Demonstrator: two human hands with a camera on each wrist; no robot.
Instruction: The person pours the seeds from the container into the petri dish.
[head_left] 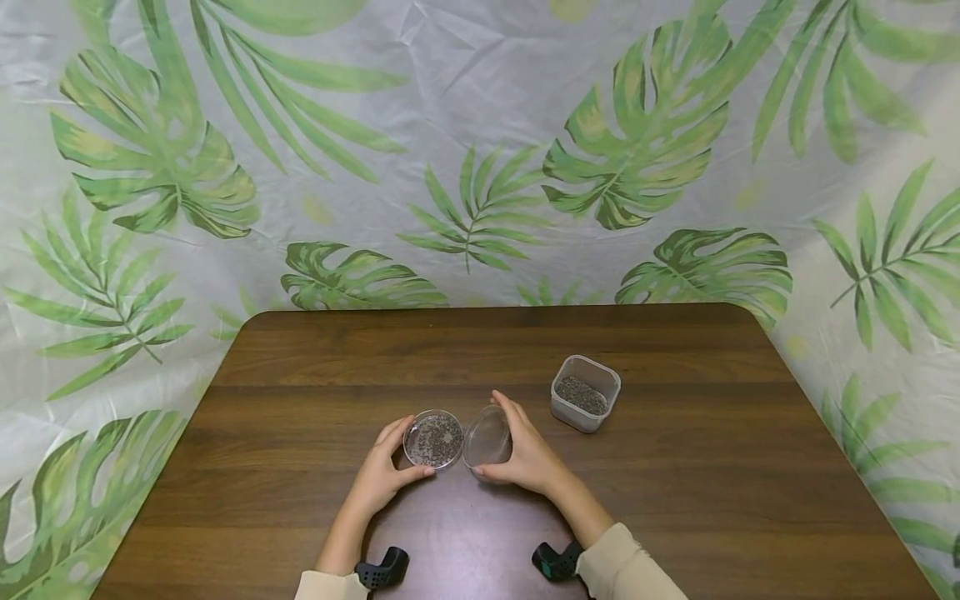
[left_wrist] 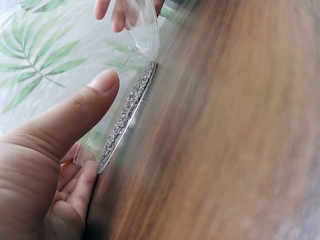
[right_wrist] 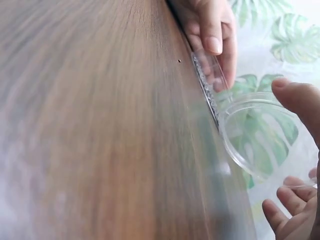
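Note:
A round clear petri dish with a layer of grey granules lies flat on the table, left of centre. My left hand holds it from the left side, thumb at the near rim and fingers at the far rim. In my right hand is a clear petri dish lid, gripped by its edge between thumb and fingers. The lid is tilted up, its lower edge right beside the dish. In the left wrist view the granules show through the dish's clear wall. The right wrist view shows nothing inside the lid.
A square translucent plastic container with grey granules in it stands to the right, beyond my right hand. The brown wooden table ends at a leaf-patterned curtain behind. Each wrist carries a black strapped device.

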